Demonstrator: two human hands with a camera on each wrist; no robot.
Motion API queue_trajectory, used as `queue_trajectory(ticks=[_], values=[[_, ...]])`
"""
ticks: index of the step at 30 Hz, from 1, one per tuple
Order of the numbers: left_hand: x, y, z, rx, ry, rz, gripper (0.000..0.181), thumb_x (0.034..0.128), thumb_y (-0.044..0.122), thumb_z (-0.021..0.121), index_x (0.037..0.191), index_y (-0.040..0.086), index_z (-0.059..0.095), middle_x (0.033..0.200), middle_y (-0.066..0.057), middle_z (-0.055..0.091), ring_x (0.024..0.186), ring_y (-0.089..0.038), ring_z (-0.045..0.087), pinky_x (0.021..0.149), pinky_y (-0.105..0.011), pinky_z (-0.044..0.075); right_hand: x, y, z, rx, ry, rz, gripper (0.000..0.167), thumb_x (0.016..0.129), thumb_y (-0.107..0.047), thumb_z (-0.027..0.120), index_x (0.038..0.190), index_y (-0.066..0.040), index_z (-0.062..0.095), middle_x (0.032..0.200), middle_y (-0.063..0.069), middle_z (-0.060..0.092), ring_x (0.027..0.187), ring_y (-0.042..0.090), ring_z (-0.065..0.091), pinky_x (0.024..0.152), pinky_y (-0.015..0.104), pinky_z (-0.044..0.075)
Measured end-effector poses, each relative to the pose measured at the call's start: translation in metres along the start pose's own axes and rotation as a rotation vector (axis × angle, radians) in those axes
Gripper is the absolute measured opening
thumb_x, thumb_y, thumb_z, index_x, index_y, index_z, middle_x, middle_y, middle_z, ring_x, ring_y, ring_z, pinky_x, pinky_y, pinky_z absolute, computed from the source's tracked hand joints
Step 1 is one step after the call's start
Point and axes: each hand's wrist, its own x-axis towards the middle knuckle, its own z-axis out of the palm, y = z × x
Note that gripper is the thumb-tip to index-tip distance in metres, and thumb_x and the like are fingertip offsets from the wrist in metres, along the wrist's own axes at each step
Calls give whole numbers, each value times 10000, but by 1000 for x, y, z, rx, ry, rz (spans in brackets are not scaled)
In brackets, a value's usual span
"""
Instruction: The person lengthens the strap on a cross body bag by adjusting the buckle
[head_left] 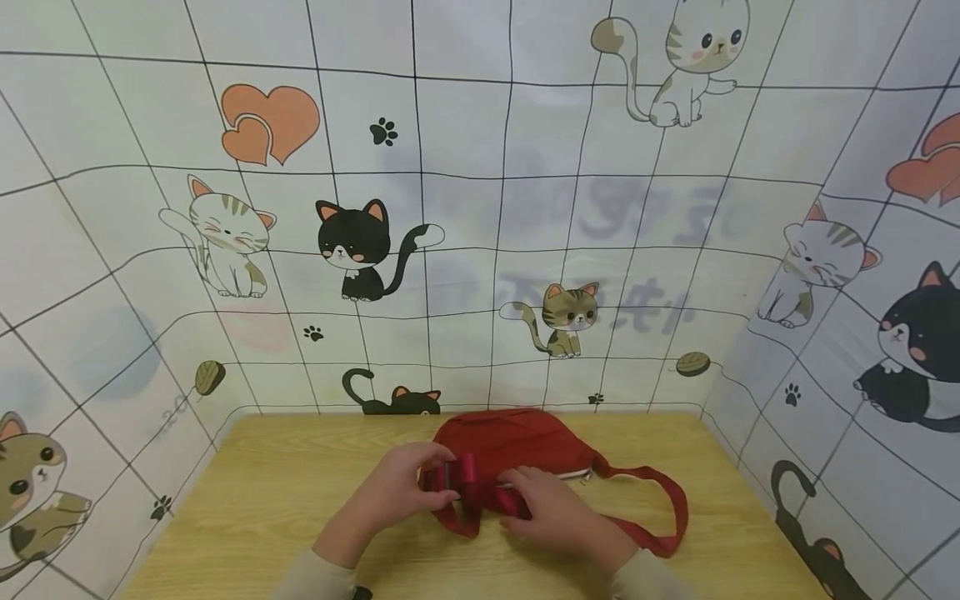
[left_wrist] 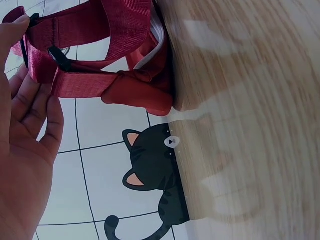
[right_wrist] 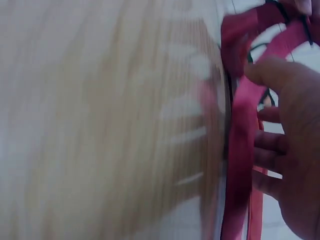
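Note:
A red waist bag [head_left: 510, 442] lies on the wooden table against the back wall, a white-edged zipper along its front. My left hand [head_left: 397, 492] pinches the webbing strap [left_wrist: 82, 84] between thumb and fingers at the bag's left end, near a dark slider [left_wrist: 60, 58]. In front of the bag, my right hand [head_left: 555, 512] grips another stretch of strap [right_wrist: 242, 120], thumb on the near side and fingers behind. The right wrist view is blurred. From the bag's right end the strap loops out [head_left: 678, 508] over the table.
The wooden table [head_left: 255, 492] meets walls with a grid and cat print [head_left: 465, 208] at the back and both sides. A small dark object [head_left: 362, 592] shows at the left sleeve near the bottom edge.

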Motion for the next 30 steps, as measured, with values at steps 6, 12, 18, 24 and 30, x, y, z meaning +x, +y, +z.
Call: queue_trajectory(ticks=[6, 12, 18, 24, 30], values=[[0, 1, 0, -9, 11, -1, 397, 889, 247, 959, 1226, 229, 749, 1086, 175, 739, 947, -35, 693, 853, -365, 603, 22, -27, 11, 179, 66, 17, 475, 996, -399, 835, 1410, -247, 660, 1287, -116, 681, 1198, 101, 632, 1049, 434, 553], [0, -1, 1, -2, 18, -14, 397, 890, 262, 958, 1227, 239, 749, 1047, 197, 724, 927, -39, 669, 841, -381, 603, 31, -40, 16, 239, 120, 7, 420, 978, -351, 868, 1333, -271, 659, 1169, -118, 662, 1052, 64, 626, 934, 357, 562], [-1, -1, 1, 11, 26, -19, 403, 889, 274, 961, 1230, 242, 749, 1010, 198, 707, 882, -78, 660, 744, -307, 569, 29, -41, 19, 302, 198, -46, 413, 998, -255, 851, 1360, -284, 654, 1166, -101, 630, 994, 59, 634, 848, 277, 593], [-1, -3, -1, 2, 38, -6, 400, 882, 282, 967, 1215, 235, 751, 967, 178, 693, 701, -147, 599, 595, -265, 502, 25, -34, 16, 228, 293, -94, 417, 991, -329, 864, 1366, -295, 685, 1174, -140, 637, 961, 52, 638, 799, 262, 587], [-2, -5, -3, 12, 39, 13, 406, 878, 272, 970, 1214, 221, 748, 979, 181, 702, 742, -173, 625, 604, -262, 506, 19, -26, 3, 182, 289, -125, 429, 1000, -406, 849, 1397, -365, 691, 1128, -166, 590, 897, 39, 601, 728, 228, 560]])
